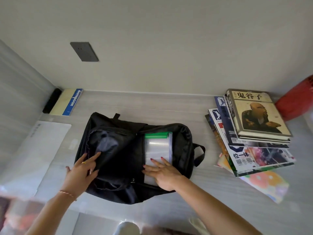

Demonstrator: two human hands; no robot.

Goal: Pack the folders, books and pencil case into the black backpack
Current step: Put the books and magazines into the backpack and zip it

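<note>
The black backpack (125,150) lies open on the grey desk, its mouth spread wide. Inside its right half lies a clear folder with a green spine (157,146). My right hand (162,172) presses flat on the near end of that folder, fingers straight. My left hand (81,168) holds the backpack's left flap at its near-left edge, fingers over the black fabric. A stack of books and magazines (250,131) sits at the right of the desk. No pencil case can be made out for certain.
A colourful flat item (265,185) sticks out under the stack's near side. A white sheet or folder (44,150) lies left of the bag. A blue-edged notebook (67,102) and a black object (51,100) sit at the back left. A red object (296,99) stands at the back right.
</note>
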